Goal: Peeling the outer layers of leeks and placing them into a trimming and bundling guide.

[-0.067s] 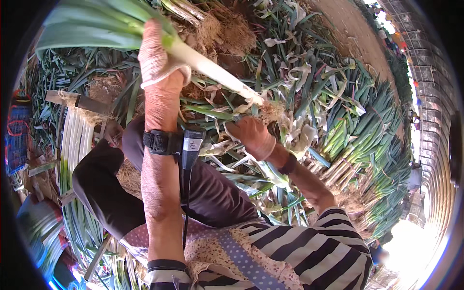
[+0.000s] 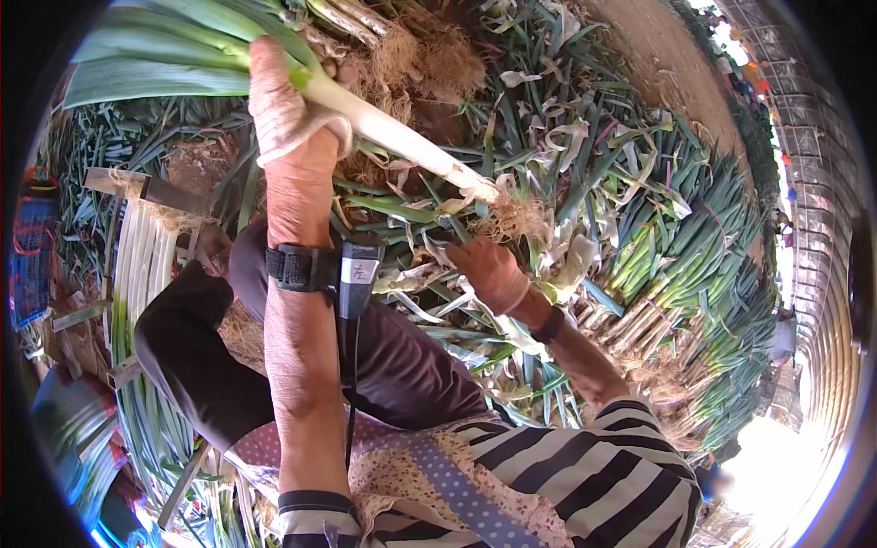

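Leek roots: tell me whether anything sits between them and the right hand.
Nothing visible does. The right hand is right below the leek roots, its fingers reaching them; the left hand grips the leek higher up the stalk.

The left hand (image 2: 290, 128) wears a pale, thin-looking glove, and a black strap (image 2: 297, 268) circles that wrist, carrying a small black device (image 2: 356, 274) with a thin cable running down the forearm. The right hand (image 2: 489, 274) is gloved in what seems a pinkish-orange rubber, with a dark wristband (image 2: 551, 325) behind it. Both sleeves (image 2: 594, 466) are black-and-white striped, over a dotted apron (image 2: 438, 475) and dark trousers (image 2: 402, 365).
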Motion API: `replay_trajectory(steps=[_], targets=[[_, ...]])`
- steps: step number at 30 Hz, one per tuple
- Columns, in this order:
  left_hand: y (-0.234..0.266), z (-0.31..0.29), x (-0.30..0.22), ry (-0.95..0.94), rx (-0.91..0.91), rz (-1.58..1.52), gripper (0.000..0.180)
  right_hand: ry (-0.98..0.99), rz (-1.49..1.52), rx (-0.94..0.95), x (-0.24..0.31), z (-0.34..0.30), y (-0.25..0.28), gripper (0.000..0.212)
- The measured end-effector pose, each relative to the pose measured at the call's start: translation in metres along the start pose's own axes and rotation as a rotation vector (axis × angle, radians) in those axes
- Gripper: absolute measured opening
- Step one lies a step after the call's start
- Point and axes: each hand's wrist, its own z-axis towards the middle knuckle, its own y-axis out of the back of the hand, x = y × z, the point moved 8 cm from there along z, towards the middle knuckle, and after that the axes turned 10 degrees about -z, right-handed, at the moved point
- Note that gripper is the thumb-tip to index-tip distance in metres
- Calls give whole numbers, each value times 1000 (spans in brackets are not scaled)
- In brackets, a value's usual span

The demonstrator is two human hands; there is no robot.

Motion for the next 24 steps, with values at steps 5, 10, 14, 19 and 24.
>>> replay_trajectory(steps=[5, 10, 14, 19, 24], targets=[[18, 7, -2, -33, -84, -18, 75, -358, 161, 152, -39, -81, -18, 40], [9, 2, -8, -46, -233, -119, 82, -504, 9, -507, -46, -65, 110, 50], [-17, -5, 11, 236, 103, -307, 79, -408, -118, -364, -38, 5, 124, 61], [-50, -29, 26, 492, 724, -554, 74, -463, 313, -282, -40, 23, 78, 52], [-25, -55, 73, 431, 792, 344, 53, -535, 208, -538, -32, 45, 114, 45]])
